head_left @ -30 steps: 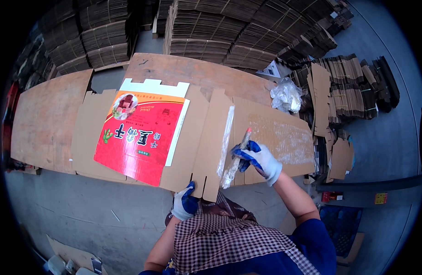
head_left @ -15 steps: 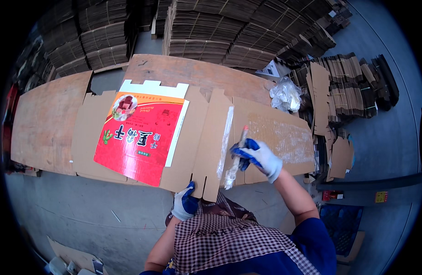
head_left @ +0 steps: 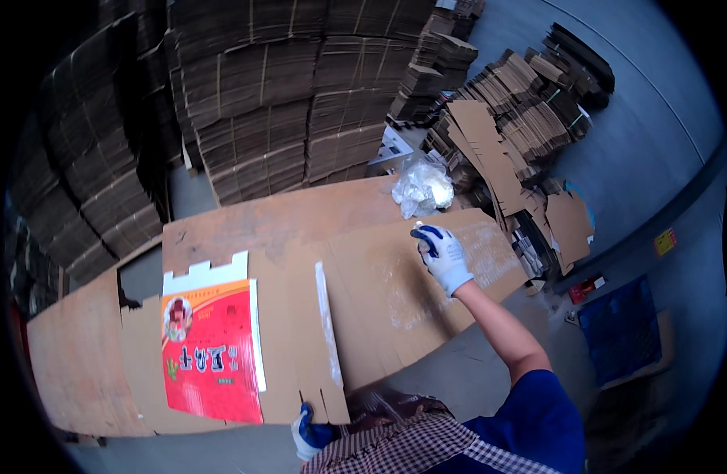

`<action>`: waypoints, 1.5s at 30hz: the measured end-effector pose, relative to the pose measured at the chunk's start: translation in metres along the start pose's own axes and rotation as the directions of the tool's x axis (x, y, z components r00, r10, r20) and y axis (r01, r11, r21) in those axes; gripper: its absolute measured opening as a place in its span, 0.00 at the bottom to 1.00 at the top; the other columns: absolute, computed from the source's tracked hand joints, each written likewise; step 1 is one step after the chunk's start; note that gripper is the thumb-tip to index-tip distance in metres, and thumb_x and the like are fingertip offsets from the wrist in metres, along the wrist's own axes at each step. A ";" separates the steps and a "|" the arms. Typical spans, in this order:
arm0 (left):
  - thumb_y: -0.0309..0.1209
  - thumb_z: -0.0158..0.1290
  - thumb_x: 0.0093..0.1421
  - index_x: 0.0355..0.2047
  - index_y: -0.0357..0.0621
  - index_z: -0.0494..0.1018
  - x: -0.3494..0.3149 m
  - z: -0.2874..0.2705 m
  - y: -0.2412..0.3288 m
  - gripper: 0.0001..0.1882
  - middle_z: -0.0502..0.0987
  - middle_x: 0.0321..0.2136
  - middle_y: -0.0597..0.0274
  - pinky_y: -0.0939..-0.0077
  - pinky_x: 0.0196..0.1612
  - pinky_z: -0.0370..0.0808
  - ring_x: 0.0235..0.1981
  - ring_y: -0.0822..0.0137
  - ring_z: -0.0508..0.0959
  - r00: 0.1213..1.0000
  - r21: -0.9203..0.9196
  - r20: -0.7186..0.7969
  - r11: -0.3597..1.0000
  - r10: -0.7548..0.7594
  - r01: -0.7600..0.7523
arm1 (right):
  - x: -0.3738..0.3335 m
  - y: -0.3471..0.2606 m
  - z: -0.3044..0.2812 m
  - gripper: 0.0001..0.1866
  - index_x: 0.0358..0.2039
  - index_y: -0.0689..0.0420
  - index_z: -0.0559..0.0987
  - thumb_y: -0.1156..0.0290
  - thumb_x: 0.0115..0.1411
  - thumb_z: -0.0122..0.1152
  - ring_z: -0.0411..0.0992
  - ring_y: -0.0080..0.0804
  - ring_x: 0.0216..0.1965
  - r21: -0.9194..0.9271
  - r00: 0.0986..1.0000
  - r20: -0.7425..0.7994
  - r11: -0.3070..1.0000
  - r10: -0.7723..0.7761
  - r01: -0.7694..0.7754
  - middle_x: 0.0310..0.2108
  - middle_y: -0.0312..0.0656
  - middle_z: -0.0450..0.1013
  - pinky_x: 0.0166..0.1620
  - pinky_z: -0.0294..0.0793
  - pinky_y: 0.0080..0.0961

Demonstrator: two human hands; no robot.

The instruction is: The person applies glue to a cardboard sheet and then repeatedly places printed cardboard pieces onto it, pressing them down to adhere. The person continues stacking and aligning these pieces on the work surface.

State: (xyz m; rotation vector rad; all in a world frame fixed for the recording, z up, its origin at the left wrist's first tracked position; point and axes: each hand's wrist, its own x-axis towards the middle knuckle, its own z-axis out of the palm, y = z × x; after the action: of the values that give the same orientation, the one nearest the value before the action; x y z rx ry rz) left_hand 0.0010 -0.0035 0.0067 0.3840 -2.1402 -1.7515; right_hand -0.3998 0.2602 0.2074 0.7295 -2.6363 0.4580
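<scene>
My left hand (head_left: 310, 433), in a white glove with blue fingers, pinches the near edge of a flat brown cardboard sheet (head_left: 288, 340) beside its cut slots. A whitish wet-looking strip (head_left: 326, 316) runs along that sheet's right edge. Over the cardboard to the right, my right hand (head_left: 442, 257) is closed round a brush; only a bit of its handle end shows above the fingers, and the rest is hidden or blurred. Under it lies a cardboard piece (head_left: 371, 316) with whitish smears. A red printed panel (head_left: 213, 347) with a food picture lies on the left part of the sheet.
A wooden table (head_left: 79, 355) bears the cardboard. Crumpled clear plastic (head_left: 423, 188) lies at its far right corner. Tall strapped stacks of cardboard (head_left: 253, 95) stand behind. More bundles (head_left: 529, 110) and a blue pallet (head_left: 620, 328) are on the floor at right.
My right hand has moved with the brush from the coated strip, away from me and rightward over the smeared cardboard. The view has turned to the right; my left hand stays at the sheet's edge.
</scene>
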 end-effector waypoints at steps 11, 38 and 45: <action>0.27 0.54 0.62 0.50 0.33 0.75 0.073 0.007 0.026 0.17 0.80 0.45 0.44 0.60 0.54 0.74 0.46 0.52 0.80 0.841 0.049 -0.178 0.849 -0.512 0.527 | 0.074 0.302 0.144 0.15 0.47 0.46 0.74 0.77 0.62 0.61 0.76 0.30 0.37 0.987 0.381 0.081 -0.126 0.921 0.096 0.39 0.34 0.75 0.41 0.81 0.30; 0.37 0.46 0.68 0.56 0.47 0.74 0.075 0.021 0.051 0.19 0.76 0.54 0.59 0.52 0.61 0.65 0.57 0.59 0.72 0.481 -0.003 -0.445 0.538 -0.756 0.843 | 0.101 0.447 0.229 0.25 0.51 0.57 0.81 0.51 0.62 0.58 0.74 0.49 0.57 0.038 0.086 0.035 0.085 0.996 -0.996 0.58 0.51 0.73 0.57 0.75 0.45; 0.34 0.55 0.64 0.65 0.41 0.63 0.019 0.006 0.063 0.30 0.73 0.58 0.52 0.53 0.63 0.70 0.58 0.51 0.74 0.752 -0.837 -0.173 0.498 -0.636 0.229 | 0.112 0.399 0.135 0.23 0.41 0.66 0.80 0.57 0.66 0.47 0.78 0.51 0.42 0.151 0.592 -0.222 0.627 0.775 -0.764 0.43 0.55 0.79 0.44 0.76 0.46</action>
State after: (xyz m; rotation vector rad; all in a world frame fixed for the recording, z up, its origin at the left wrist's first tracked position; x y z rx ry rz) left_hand -0.0184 0.0067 0.0691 1.0531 -0.7931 -2.3500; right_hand -0.7409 0.4832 0.0528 -0.5288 -2.5462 0.7686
